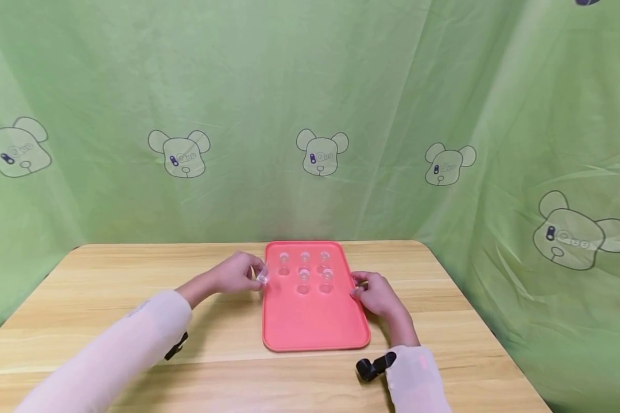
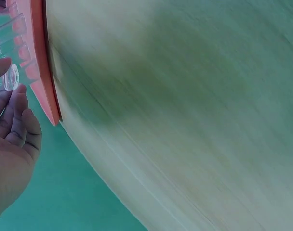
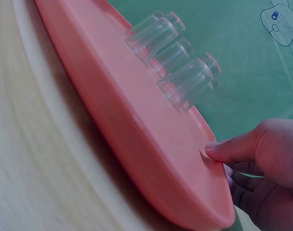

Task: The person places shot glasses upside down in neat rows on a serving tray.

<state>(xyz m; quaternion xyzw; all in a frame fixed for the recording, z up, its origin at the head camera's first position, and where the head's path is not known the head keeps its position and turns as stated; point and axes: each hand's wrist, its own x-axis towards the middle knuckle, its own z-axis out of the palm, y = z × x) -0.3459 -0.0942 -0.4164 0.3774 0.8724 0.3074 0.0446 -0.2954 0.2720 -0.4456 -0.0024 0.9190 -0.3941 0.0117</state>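
Note:
My left hand (image 1: 236,272) pinches a small clear shot glass (image 1: 262,276) between thumb and fingers at the left rim of a pink tray (image 1: 315,327). In the left wrist view the round end of that shot glass (image 2: 11,77) shows between the fingertips. On the tray's far half several more clear glasses (image 1: 303,277) stand narrow end up, three in the back row and two in front. My right hand (image 1: 377,293) grips the tray's right rim. Its thumb (image 3: 219,150) lies over the edge, with the other fingers partly hidden beyond it.
The tray lies on a light wooden table (image 1: 227,355) near its back edge. Green cloth (image 1: 248,74) with bear-head drawings hangs behind and along the sides. A black wrist device (image 1: 374,366) sits at the right sleeve, another (image 1: 176,346) under the left.

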